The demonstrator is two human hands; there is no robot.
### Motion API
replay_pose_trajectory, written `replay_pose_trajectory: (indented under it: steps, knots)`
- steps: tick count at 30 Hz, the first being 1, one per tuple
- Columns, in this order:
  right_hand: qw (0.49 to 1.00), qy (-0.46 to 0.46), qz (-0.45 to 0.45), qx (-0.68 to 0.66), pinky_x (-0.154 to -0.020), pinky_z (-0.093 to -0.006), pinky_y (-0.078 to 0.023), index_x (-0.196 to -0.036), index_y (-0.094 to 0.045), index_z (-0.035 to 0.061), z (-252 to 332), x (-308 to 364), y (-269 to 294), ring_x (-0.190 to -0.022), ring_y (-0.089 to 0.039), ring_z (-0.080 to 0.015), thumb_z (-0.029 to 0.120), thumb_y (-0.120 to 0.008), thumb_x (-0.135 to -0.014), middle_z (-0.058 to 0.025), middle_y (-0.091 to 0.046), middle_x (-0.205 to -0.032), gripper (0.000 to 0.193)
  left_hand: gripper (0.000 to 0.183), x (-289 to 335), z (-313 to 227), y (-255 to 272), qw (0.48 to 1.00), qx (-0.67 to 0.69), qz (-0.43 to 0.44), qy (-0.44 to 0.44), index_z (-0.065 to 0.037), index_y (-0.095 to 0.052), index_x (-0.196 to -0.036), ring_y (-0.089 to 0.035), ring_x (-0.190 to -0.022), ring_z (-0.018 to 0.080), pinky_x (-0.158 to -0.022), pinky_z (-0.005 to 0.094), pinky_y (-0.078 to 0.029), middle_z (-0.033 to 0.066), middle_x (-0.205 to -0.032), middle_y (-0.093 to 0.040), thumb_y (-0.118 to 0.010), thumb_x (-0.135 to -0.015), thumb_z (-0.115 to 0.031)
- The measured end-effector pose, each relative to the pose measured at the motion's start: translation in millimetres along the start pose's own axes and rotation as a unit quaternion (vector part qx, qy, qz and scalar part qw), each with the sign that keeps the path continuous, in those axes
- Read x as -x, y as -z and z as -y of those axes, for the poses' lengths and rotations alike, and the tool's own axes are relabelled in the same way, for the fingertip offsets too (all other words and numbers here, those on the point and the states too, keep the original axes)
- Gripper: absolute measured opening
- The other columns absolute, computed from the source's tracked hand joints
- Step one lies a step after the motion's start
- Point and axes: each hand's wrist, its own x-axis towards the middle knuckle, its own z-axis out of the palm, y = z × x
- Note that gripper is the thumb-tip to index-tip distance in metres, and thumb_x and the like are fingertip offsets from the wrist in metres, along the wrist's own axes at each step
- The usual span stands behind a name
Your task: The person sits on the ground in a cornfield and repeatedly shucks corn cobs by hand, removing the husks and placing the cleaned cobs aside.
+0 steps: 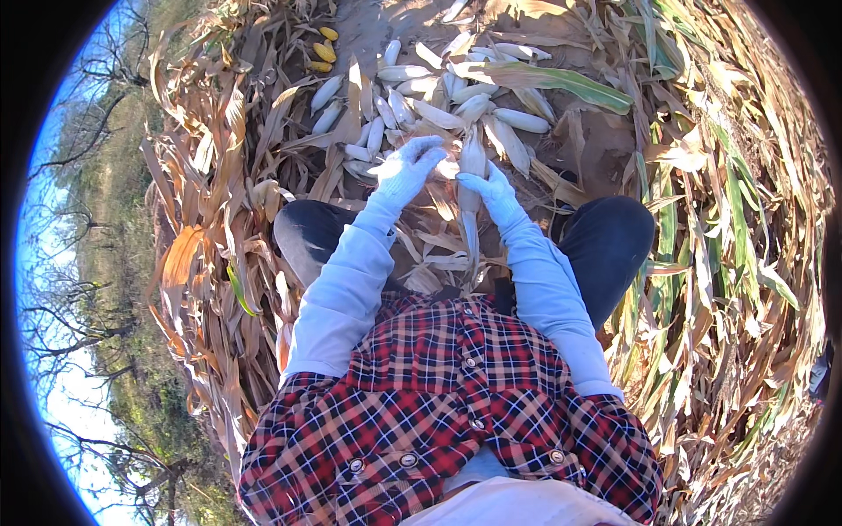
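An ear of corn [474,153] still in its pale dry husk stands nearly upright in the picture, its loose husk hanging toward my lap. My right hand [495,191], in a white glove, is closed round its lower part, thumb across the front. Just left of the ear is my left hand [406,171], also gloved, its fingers bent and apart from the thumb, with nothing visible between them. Beyond both hands lies a loose pile of husked white corn ears [399,105] on the ground.
Several yellow ears [324,53] lie at the far left. Dry corn stalks and leaves [215,167] are heaped on my left, with more stalks [737,219] spread on my right. A long green-brown leaf [553,81] crosses the pile. My bent knees [610,245] flank the work area.
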Motion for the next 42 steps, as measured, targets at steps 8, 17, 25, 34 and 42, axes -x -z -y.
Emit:
replay_pose_trajectory:
  steps: [8,17,25,34,42]
  knots:
    - [0.998,-0.001,0.056,0.022,-0.094,-0.0327,-0.052,-0.137,-0.057,0.0025,2,3,-7,-0.105,-0.065,-0.0150,0.022,-0.080,-0.087,-0.0065,-0.068,-0.120,0.059,0.025,-28,-3,-25,0.999,-0.011,0.044,-0.014,-0.004,-0.070,-0.117,-0.065,-0.093,0.0110,-0.080,0.0275,-0.055,0.0040,-0.106,-0.070,-0.063,-0.101,-0.022]
    - [0.994,0.014,-0.039,-0.103,-0.101,-0.0322,-0.049,-0.147,-0.048,0.0011,13,10,-21,-0.116,-0.062,-0.0182,0.029,-0.078,-0.092,-0.0108,-0.064,-0.131,0.069,0.024,-19,-24,-50,0.877,0.459,-0.085,0.116,0.002,-0.066,-0.119,-0.054,-0.063,0.0147,-0.057,0.0274,-0.045,0.0035,-0.080,-0.059,-0.054,-0.108,-0.015]
    - [0.990,-0.009,-0.100,-0.101,-0.100,-0.0316,-0.048,-0.149,-0.049,0.0051,-10,-2,-17,-0.116,-0.059,-0.0162,0.046,-0.066,-0.100,-0.0069,-0.062,-0.133,0.066,0.025,-6,-10,-53,0.890,0.442,0.047,0.101,-0.004,-0.067,-0.120,-0.063,-0.078,0.0103,-0.063,0.0238,-0.052,0.0034,-0.100,-0.068,-0.055,-0.108,-0.022]
    - [0.977,0.010,-0.177,-0.118,-0.083,-0.0310,-0.054,-0.130,-0.060,0.0051,-16,-11,-12,-0.093,-0.064,-0.0158,0.045,-0.069,-0.099,-0.0069,-0.068,-0.108,0.051,0.027,75,16,3,0.933,0.028,0.300,0.196,-0.006,-0.069,-0.110,-0.053,-0.063,0.0065,-0.052,0.0234,-0.045,-0.0010,-0.085,-0.062,-0.059,-0.104,-0.030]
    - [0.985,0.019,-0.124,0.115,-0.088,-0.0337,-0.050,-0.124,-0.064,0.0032,0,-1,-3,-0.095,-0.062,-0.0169,0.051,-0.079,-0.086,-0.0084,-0.068,-0.106,0.063,0.044,31,64,9,0.992,-0.125,-0.023,0.000,-0.006,-0.066,-0.130,-0.070,-0.089,0.0166,-0.074,0.0303,-0.059,0.0085,-0.107,-0.073,-0.071,-0.097,-0.035]
